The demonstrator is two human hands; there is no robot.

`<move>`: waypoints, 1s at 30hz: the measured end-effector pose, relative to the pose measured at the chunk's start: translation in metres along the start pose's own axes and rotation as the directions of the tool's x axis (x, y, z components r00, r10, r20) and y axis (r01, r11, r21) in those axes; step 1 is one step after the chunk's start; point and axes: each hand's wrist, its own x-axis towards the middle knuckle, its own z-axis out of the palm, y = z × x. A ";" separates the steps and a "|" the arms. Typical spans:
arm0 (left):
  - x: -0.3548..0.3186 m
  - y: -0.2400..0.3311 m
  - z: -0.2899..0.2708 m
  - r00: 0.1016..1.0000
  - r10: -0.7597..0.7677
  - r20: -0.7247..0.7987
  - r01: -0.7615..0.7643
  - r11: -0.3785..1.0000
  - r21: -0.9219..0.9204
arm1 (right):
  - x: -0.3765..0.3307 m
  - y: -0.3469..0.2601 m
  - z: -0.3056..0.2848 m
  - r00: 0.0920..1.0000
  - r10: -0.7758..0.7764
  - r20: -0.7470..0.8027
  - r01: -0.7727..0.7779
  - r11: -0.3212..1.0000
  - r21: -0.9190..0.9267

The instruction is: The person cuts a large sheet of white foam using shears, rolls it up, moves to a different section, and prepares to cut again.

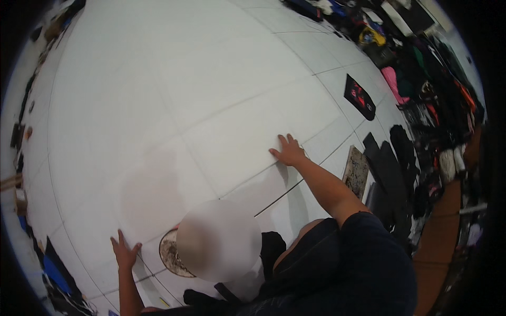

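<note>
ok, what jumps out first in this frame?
Two bare hands pressed flat on a wide white tiled floor: the left hand low at the left, the right hand stretched out near the centre. Down the right edge runs a dense jumble of dark and bright clothing, with one black garment with a red print lying apart on the tiles.

Left hand [124, 252]: flat, palm down, fingers [117, 238] spread, forearm near vertical. Right hand [288, 151]: flat, palm down, fingers splayed, arm extended forward, bare forearm, dark sleeve at upper arm.
</note>
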 end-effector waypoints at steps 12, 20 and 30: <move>0.000 0.012 -0.006 0.999 0.028 0.020 -0.028 1.000 -0.011 | -0.006 0.013 -0.003 1.000 0.031 -0.006 -0.030 0.993 0.116; 0.003 0.000 0.002 1.000 0.027 0.011 -0.027 1.000 0.010 | 0.007 0.007 0.000 0.999 0.025 -0.022 -0.024 0.997 0.070; -0.001 0.022 -0.011 0.999 -0.025 -0.023 0.024 0.999 -0.040 | -0.007 0.004 0.006 0.992 -0.022 -0.123 0.016 0.999 -0.046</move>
